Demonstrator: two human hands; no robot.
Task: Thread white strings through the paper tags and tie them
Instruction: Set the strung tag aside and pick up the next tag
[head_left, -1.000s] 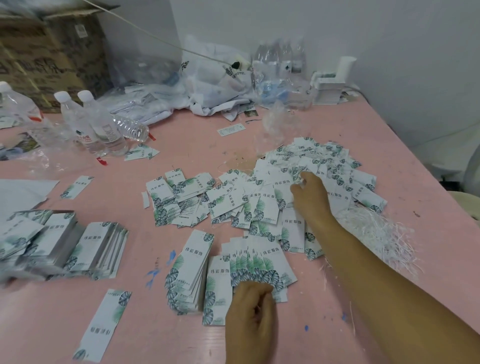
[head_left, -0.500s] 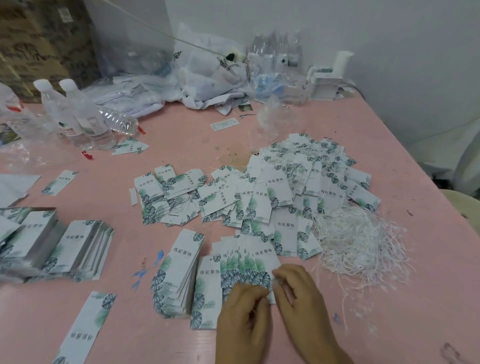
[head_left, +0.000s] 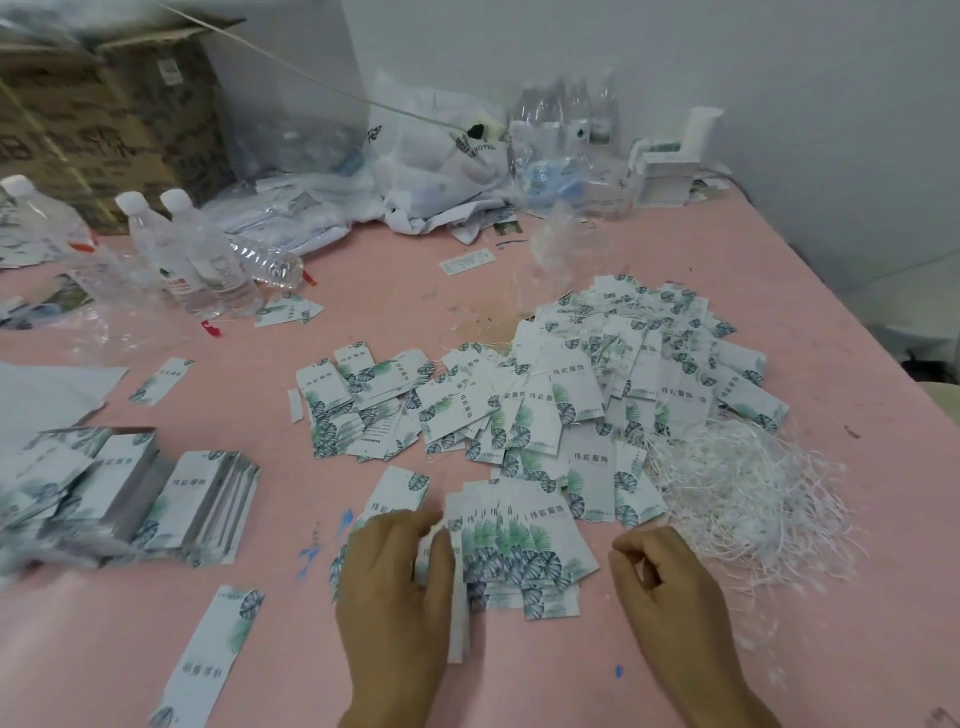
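Down front, the left hand grips the edge of a small stack of tags, while the right hand sits just beside the fanned tags, fingers curled; whether they pinch anything, I cannot tell. Right of it, the white strings lie tangled; beyond them, the loose tag pile sprawls over the pink table
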